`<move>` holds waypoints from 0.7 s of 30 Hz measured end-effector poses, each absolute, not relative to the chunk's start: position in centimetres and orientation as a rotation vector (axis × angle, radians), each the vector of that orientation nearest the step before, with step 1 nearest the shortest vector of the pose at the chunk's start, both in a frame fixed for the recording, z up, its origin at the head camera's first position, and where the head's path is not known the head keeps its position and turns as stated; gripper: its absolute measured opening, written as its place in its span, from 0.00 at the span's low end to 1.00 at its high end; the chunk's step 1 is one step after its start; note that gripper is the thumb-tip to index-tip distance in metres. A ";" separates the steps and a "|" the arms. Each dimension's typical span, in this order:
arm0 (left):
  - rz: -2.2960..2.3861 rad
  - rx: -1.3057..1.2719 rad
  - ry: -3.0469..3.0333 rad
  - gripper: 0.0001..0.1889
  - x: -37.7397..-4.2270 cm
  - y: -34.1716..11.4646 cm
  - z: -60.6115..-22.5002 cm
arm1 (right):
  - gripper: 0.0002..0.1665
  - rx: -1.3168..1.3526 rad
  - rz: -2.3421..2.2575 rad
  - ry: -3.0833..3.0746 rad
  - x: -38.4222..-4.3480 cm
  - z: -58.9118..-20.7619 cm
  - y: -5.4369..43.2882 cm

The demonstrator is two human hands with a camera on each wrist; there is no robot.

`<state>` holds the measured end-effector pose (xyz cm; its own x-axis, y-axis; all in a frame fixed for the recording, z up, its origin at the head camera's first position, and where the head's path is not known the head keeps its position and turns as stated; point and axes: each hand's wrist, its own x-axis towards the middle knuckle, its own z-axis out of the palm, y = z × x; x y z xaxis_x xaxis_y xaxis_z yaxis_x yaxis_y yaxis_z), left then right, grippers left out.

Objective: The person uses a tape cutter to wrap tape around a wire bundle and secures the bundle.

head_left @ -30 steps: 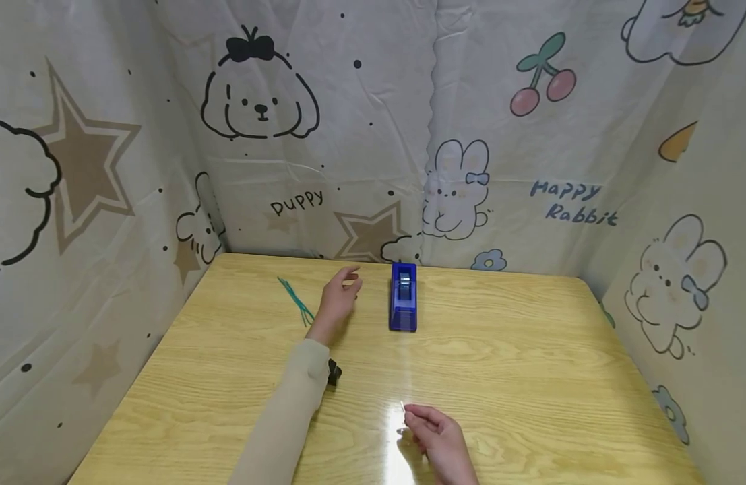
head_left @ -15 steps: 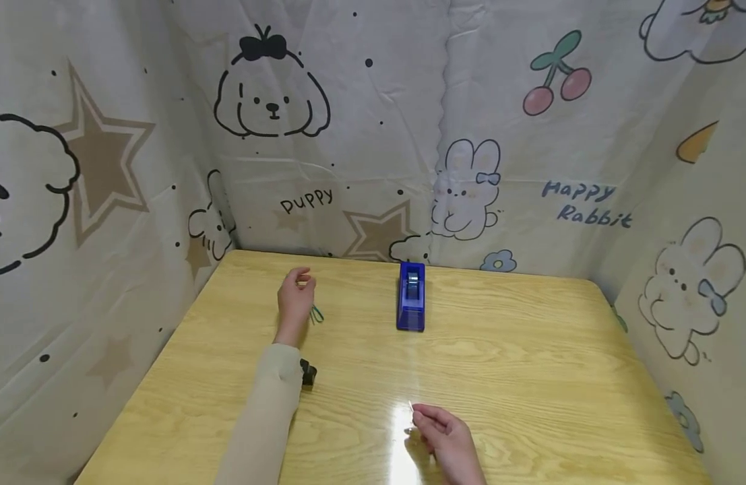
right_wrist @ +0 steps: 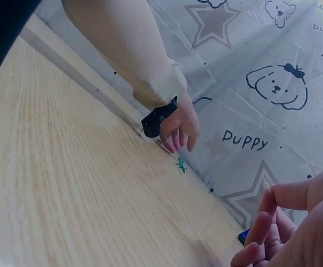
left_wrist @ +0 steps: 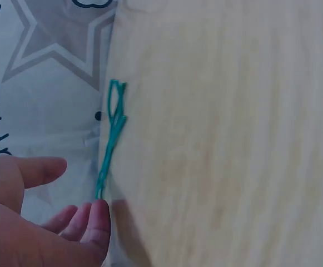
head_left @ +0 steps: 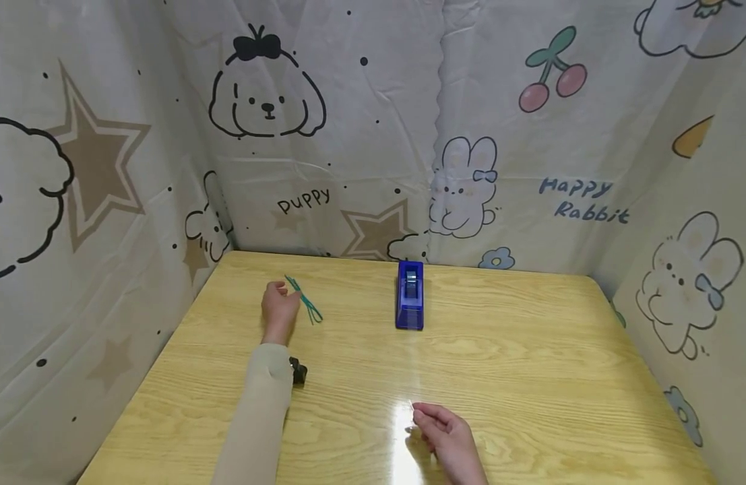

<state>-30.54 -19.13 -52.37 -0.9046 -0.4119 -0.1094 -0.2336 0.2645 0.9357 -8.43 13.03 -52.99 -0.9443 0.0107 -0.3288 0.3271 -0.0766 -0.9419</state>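
My left hand is at the back left of the table, just left of a thin green bundled cord. In the left wrist view its thumb and fingers are apart with nothing between them; the cord lies just beyond the fingertips, and contact is unclear. Near the front, my right hand pinches a small clear strip, apparently tape, between thumb and forefinger. A faint transparent band runs from the blue tape dispenser towards this hand. The dispenser stands upright at the back middle.
The wooden table is enclosed by patterned cloth at the back and both sides. A black wrist camera sits on the left wrist. Light reflects brightly off the table beside the right hand.
My left hand has moved left, passing over the green cord to its left side, so the cord shows again. My right hand keeps its pinch in nearly the same place.
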 end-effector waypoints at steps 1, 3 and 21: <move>-1.719 0.612 -2.383 0.29 -30.5 -19.1 -52.5 | 0.23 0.370 -2.126 1.972 -8.4 -53.0 13.1; -1.732 0.610 -2.406 0.30 -30.5 -18.9 -52.6 | 0.23 0.371 -2.126 1.975 -8.4 -53.0 13.2; -1.572 0.540 -2.627 0.34 -31.7 -18.0 -53.6 | 0.22 0.397 -2.127 1.965 -8.5 -52.9 13.2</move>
<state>-31.67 -17.98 -53.55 -0.9391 -0.3105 -0.1474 -0.2767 0.4284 0.8602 -8.46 13.18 -52.89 -0.9396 0.0221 -0.3415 0.3386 -0.0831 -0.9372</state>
